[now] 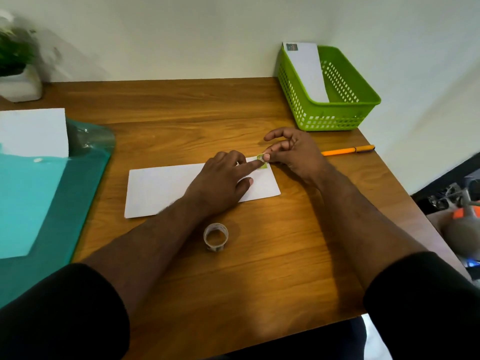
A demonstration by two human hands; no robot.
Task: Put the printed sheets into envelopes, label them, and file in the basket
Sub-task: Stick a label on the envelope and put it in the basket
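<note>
Envelope (pixel 166 189) lies flat at table (pixel 259 281) centre. Left hand (pixel 220 183) presses it, forefinger on the sticker (pixel 261 162) at its 1 o'clock corner; right hand (pixel 293 154) pinches that sticker. Basket (pixel 345 118), at 1 o'clock, holds another envelope (pixel 309 71).

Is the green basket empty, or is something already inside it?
Not empty: one white envelope leans inside the green basket, its top above the rim.

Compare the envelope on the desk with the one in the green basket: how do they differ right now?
The envelope on the desk lies flat under both hands, its sticker only now being pressed on by the fingers. The envelope in the basket leans tilted inside the green basket, untouched, sticker already on. Both are white.
</note>
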